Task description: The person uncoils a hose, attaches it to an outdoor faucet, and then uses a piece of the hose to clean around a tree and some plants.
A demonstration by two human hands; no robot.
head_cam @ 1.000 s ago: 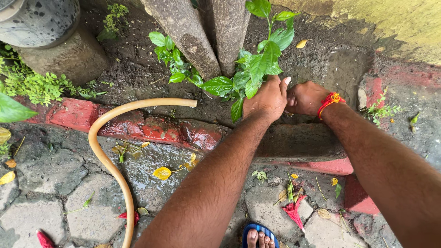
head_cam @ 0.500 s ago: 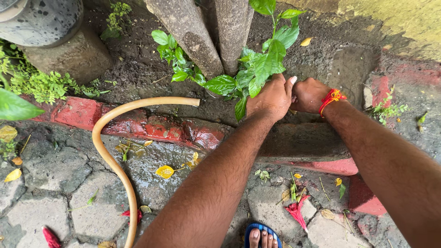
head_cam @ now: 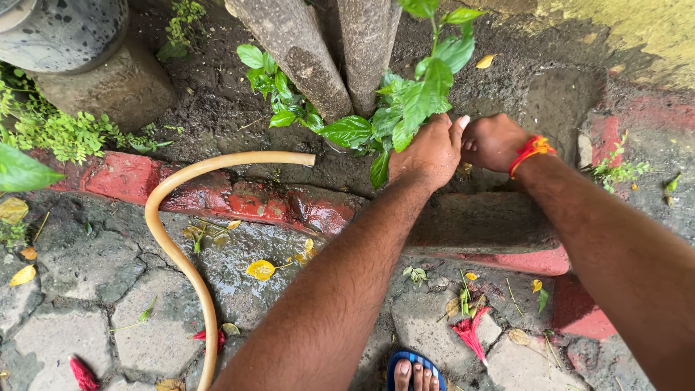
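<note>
Gripping leafy green plant (head_cam: 416,101), both hands (head_cam: 463,145) fisted; soil (head_cam: 217,108) wet.

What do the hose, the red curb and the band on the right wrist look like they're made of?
Hose: likely soft rubber or plastic, tan and matte, bending smoothly. Curb: probably brick or concrete, red paint worn and wet-glossy. Wrist band: seems red-orange thread, wound in strands.

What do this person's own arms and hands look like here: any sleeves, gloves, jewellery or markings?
Both forearms are bare and hairy, with no sleeves in view and no gloves. The left hand wears no ring, watch or band that shows. The right hand has a red and orange thread band tied around the wrist. No tattoos or other markings are visible on either arm.
</note>
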